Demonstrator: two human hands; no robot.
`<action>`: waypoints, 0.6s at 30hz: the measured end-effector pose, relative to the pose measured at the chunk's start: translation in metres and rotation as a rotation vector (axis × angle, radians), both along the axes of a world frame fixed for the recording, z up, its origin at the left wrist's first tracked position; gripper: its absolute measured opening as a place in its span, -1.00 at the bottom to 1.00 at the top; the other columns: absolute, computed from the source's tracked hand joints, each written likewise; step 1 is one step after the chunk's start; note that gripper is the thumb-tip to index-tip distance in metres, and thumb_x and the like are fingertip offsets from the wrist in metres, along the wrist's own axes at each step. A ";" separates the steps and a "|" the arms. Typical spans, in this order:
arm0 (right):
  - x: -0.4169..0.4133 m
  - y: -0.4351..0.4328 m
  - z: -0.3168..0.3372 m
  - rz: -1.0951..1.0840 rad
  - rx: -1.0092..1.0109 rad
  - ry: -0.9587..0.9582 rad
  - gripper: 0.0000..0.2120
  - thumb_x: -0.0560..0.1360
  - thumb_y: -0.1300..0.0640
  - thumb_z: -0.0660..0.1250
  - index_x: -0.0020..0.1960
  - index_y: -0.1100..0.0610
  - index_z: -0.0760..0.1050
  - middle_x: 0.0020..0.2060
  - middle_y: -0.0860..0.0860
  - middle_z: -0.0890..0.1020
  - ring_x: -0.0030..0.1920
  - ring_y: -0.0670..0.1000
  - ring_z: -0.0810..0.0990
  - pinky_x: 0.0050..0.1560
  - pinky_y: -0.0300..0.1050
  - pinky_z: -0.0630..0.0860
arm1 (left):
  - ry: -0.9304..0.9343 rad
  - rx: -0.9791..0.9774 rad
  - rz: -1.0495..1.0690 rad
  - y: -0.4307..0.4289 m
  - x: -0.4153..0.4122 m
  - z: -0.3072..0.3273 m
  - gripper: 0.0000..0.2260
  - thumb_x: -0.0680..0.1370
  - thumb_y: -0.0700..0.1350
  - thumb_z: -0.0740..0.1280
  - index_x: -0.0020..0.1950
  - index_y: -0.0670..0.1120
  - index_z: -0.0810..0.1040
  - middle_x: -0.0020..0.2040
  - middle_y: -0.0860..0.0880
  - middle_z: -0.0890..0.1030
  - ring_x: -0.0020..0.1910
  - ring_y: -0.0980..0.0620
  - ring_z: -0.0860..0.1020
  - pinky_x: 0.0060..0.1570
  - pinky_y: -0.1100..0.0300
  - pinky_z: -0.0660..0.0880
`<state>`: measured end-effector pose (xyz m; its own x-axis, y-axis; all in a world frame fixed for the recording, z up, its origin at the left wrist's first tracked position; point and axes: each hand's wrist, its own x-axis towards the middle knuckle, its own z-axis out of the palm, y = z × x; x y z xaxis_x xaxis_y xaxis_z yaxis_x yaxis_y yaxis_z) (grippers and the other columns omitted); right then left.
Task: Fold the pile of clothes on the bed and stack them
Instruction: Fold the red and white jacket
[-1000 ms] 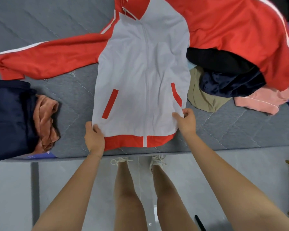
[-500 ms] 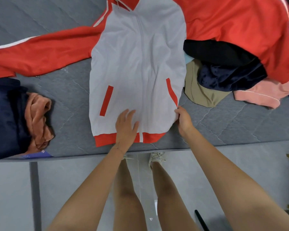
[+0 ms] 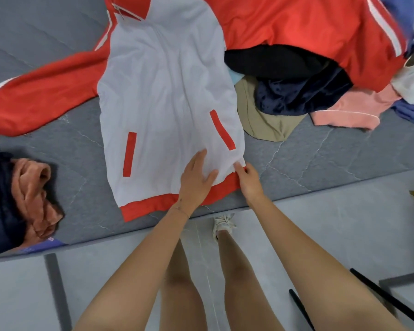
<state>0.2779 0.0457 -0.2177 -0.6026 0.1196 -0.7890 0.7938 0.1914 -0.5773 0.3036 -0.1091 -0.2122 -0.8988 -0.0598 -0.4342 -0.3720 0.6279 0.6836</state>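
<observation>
The left hand [image 3: 196,179] lies flat, fingers spread, pressing the lower front of the white zip-front fabric jacket with red sleeves [image 3: 163,103]. The right hand [image 3: 247,180] pinches the jacket's near hem corner between thumb and curled fingers. The jacket lies face up on the grey quilted mattress [image 3: 320,161], hem at the near edge. One red sleeve [image 3: 41,101] extends across the mattress. The other sleeve [image 3: 308,32] drapes over the unfolded pile of mixed clothes [image 3: 296,91]. A stack of navy and orange garments [image 3: 22,199] sits far left. Step in hand: probably flattening the body before folding. The next move calls for lifting the draped sleeve off the pile and laying both sleeves inward.
</observation>
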 end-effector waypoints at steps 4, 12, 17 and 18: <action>0.012 0.026 0.009 -0.160 0.113 0.108 -0.68 0.61 0.01 0.28 -0.21 0.19 0.34 -0.34 0.00 0.40 -0.31 -0.07 0.36 -0.26 -0.19 0.34 | 0.007 -0.080 -0.042 0.006 -0.001 -0.001 -0.43 0.63 0.04 0.27 0.58 -0.06 0.17 0.57 -0.12 0.21 0.55 -0.10 0.16 0.50 -0.05 0.17; 0.015 0.057 0.011 -0.163 0.247 0.023 -0.70 0.54 0.04 0.38 -0.23 0.13 0.33 -0.30 0.02 0.44 -0.24 0.01 0.42 -0.15 -0.10 0.35 | -0.125 -0.293 -0.172 0.024 0.001 -0.003 -0.39 0.62 0.15 0.21 0.60 0.10 0.04 0.61 -0.16 -0.01 0.58 -0.18 0.00 0.52 -0.12 0.01; -0.003 0.049 0.022 0.189 0.488 0.251 -0.53 0.45 -0.05 0.46 0.28 0.09 0.46 0.20 0.05 0.53 0.23 0.08 0.44 0.23 0.02 0.41 | -0.053 -0.398 -0.180 0.018 -0.002 0.001 -0.40 0.62 0.16 0.21 0.60 0.08 0.07 0.61 -0.16 0.00 0.58 -0.20 0.00 0.52 -0.17 -0.04; -0.008 0.045 0.025 0.274 0.523 0.275 -0.45 0.46 -0.09 0.44 0.37 0.06 0.41 0.28 0.05 0.50 0.31 0.09 0.40 0.31 0.05 0.36 | -0.033 -0.411 -0.181 0.014 -0.003 0.002 -0.41 0.62 0.16 0.22 0.60 0.07 0.10 0.61 -0.15 0.01 0.58 -0.20 0.00 0.51 -0.17 -0.06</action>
<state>0.2695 0.0907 -0.1925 -0.8378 0.2592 -0.4805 0.5123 0.6773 -0.5280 0.3001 -0.0946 -0.2103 -0.8969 -0.0769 -0.4355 -0.2487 0.9019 0.3531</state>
